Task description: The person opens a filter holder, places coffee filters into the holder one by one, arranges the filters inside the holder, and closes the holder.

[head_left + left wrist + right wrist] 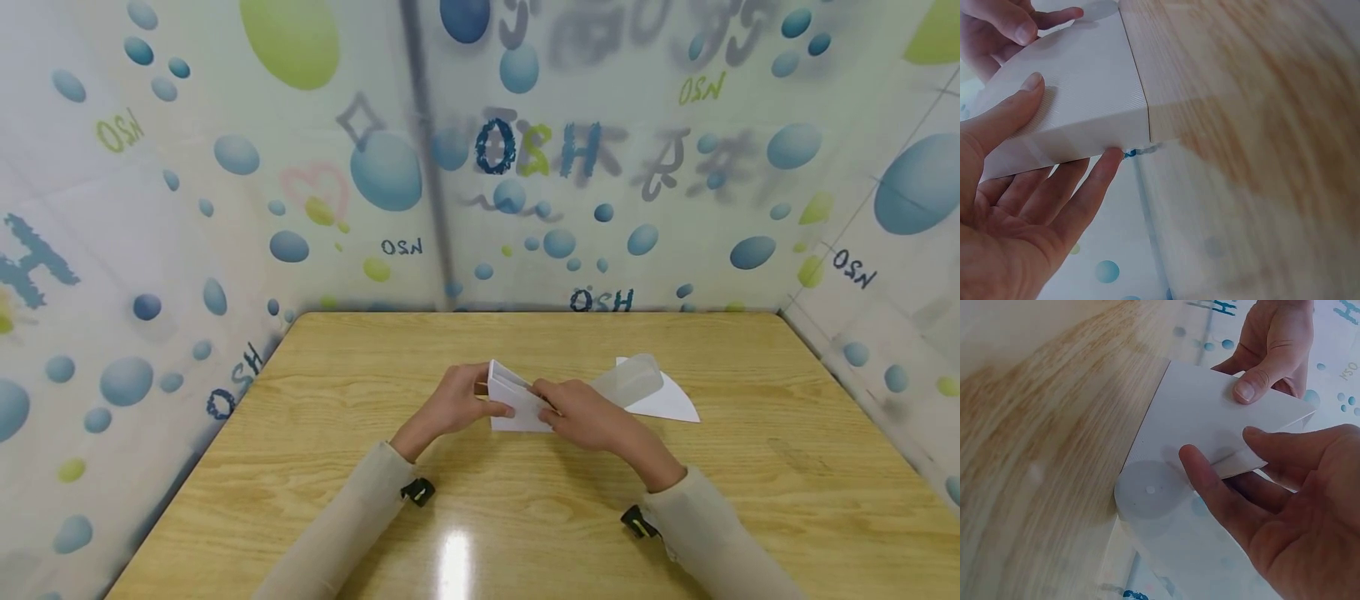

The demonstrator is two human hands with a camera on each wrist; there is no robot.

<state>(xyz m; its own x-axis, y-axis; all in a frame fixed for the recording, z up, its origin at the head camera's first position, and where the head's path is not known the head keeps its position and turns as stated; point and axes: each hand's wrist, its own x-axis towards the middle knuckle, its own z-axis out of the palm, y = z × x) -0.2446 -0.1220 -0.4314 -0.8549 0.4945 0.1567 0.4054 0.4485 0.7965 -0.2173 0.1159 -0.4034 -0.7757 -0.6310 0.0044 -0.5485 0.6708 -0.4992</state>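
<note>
A white box-like holder of thin card or plastic, with an open slot along its top, stands on the wooden table. My left hand grips its left end, thumb on the near face and fingers around the end wall. At the slanting top edge, my right hand pinches the holder between thumb and fingers. In the right wrist view, a translucent rounded piece with a small pale dot overlaps the holder's lower corner. Behind my right hand lie a greyish translucent rounded sheet and a white curved-edged piece.
The wooden table reaches back to a fabric wall printed with blue and green dots and letters. Side walls of the same print stand left and right. A black clip hangs at the left cuff and another black clip at the right.
</note>
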